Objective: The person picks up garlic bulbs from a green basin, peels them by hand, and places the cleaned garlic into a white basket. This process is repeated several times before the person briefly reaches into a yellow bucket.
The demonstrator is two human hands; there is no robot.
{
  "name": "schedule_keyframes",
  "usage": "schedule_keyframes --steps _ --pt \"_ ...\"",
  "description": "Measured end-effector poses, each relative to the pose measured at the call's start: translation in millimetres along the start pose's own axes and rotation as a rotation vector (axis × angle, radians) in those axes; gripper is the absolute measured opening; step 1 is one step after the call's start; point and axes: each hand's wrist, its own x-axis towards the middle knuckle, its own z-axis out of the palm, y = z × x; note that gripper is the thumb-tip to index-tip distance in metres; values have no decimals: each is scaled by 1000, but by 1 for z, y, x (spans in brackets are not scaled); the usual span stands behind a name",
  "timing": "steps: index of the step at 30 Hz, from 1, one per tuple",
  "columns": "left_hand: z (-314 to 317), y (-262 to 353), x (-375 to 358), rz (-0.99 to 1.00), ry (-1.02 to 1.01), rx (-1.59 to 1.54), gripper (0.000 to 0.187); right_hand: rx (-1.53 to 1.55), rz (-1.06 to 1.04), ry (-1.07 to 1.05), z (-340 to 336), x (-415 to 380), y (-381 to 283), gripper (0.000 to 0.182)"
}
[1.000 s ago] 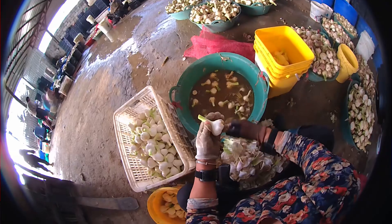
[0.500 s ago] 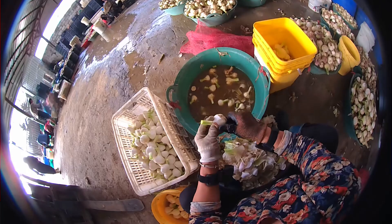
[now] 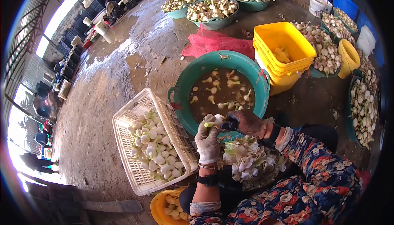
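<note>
Wet concrete floor (image 3: 123, 61), open shed, tubs all round. L hand (image 3: 207, 141), white glove, fingers curled tight round a garlic bulb (image 3: 216, 121), green stem end poking left. R hand (image 3: 245, 122), dark glove, closed w/ fingertips on the bulb's right side; can't tell if it grips a tool. Bulb sits over near rim of teal basin (image 3: 180, 89) of brown water w/ floating bulbs. White crate (image 3: 135, 171) of peeled bulbs just left; peel heap (image 3: 252, 161) under wrists. Yellow bins (image 3: 283, 50) beyond basin.
</note>
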Motion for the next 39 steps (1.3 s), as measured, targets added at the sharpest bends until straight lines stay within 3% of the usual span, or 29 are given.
schedule_keyframes --steps 5,8,10,12,14,16,19,22,26,27,28,31,34,35,36,38,39 --pt "-8 2 1 41 -72 -64 26 32 -103 -7 -1 0 4 29" --pt "-10 1 1 44 -136 -95 32 303 -22 -52 -4 0 13 29" --pt "-8 2 2 34 -123 -100 30 173 257 -48 -7 1 22 26" --pt "-11 -2 3 52 -160 -157 31 159 262 -87 -3 -4 35 25" --pt "-10 7 3 -144 -87 -420 29 -337 104 -287 8 -8 51 27" --pt "-11 3 6 -170 -62 -469 30 -297 79 -260 7 -10 34 28" --pt "-9 -3 7 -164 102 -387 29 355 86 -166 23 0 26 30" --pt "-3 1 8 -159 144 -273 28 355 93 -62 41 6 4 28" --pt "-38 5 24 -53 393 -353 29 210 -32 39 59 21 47 22" --pt "-49 18 25 31 367 -477 35 35 21 24 57 29 69 21" --pt "-88 21 29 -4 397 -607 41 26 120 1 49 39 86 20" --pt "-80 40 31 49 563 -749 42 -205 271 -8 27 72 133 21" --pt "-67 10 38 3 446 -619 41 -367 295 -93 30 97 169 24" --pt "-51 7 38 -101 413 -540 39 -509 313 -252 34 104 177 28" --pt "-38 5 38 -204 376 -462 38 -506 310 -257 42 109 186 28" --pt "-25 -1 38 -228 318 -308 37 -825 233 -297 70 112 213 30" --pt "-21 -1 39 -254 300 -266 36 -881 297 -295 90 111 241 35"
